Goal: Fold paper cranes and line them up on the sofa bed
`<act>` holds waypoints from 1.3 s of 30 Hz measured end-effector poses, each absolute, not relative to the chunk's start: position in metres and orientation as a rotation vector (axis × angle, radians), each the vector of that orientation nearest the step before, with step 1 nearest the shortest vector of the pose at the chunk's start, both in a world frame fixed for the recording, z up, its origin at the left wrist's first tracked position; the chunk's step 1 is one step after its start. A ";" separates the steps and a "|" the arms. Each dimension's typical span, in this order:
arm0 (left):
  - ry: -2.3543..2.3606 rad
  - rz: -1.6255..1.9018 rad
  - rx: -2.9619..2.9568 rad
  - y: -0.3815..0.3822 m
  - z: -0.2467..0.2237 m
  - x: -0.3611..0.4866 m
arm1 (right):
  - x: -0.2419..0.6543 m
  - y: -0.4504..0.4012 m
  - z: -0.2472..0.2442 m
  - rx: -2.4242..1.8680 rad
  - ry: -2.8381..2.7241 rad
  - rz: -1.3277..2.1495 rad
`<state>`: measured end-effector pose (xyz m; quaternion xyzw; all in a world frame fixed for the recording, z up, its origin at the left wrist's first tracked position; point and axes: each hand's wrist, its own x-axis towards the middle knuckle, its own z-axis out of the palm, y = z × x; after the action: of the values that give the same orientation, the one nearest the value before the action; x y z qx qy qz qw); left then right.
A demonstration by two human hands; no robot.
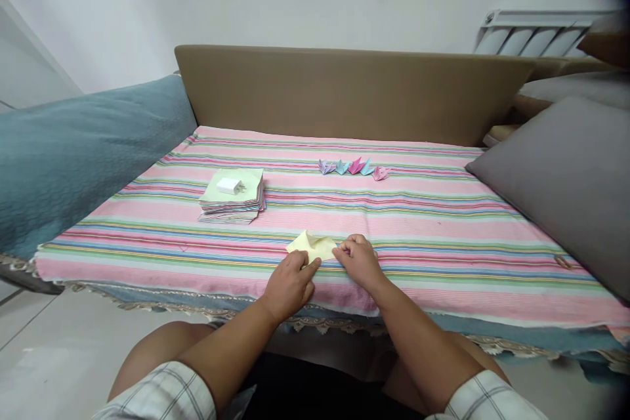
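A partly folded pale yellow sheet of origami paper (319, 248) lies on the striped cloth near the front edge, with a flap raised at its upper left. My left hand (289, 285) holds its lower left side down, the thumb and fingers pressed on the paper. At the right corner, my right hand (361, 264) pinches the paper between thumb and curled fingers. Farther back stands a row of several folded paper cranes (356, 166) in purple, blue and pink. To the left is a stack of square paper sheets (251, 178), with a white plug adapter (229, 186) on top.
The pink striped cloth (162, 210) covers a sofa seat, with a brown backrest (344, 92) behind. A blue-covered armrest (98, 144) bounds the left side. A grey cushion (566, 170) leans at the right, near a small brown object (562, 262).
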<state>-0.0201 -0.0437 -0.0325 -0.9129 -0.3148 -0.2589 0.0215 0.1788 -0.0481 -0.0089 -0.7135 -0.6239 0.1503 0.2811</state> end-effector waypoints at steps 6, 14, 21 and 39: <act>-0.962 -0.785 -2.842 -0.044 -0.033 -0.020 | 0.177 -0.045 -0.003 -1.995 -1.657 0.492; -0.959 -0.784 -2.832 -0.045 -0.032 -0.020 | 0.175 -0.043 -0.002 -2.011 -1.708 0.487; -0.979 -0.833 -2.838 -0.044 -0.033 -0.020 | 0.178 -0.041 -0.004 -1.988 -1.708 0.545; -1.000 -0.583 -2.775 -0.046 -0.032 -0.016 | 0.177 -0.074 -0.014 -1.552 -2.008 0.074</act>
<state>-0.0163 -0.0456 -0.0323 -0.9209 -0.3317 -0.1935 0.0672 0.1774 -0.0736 -0.0139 -0.5837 -0.7552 0.0277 0.2968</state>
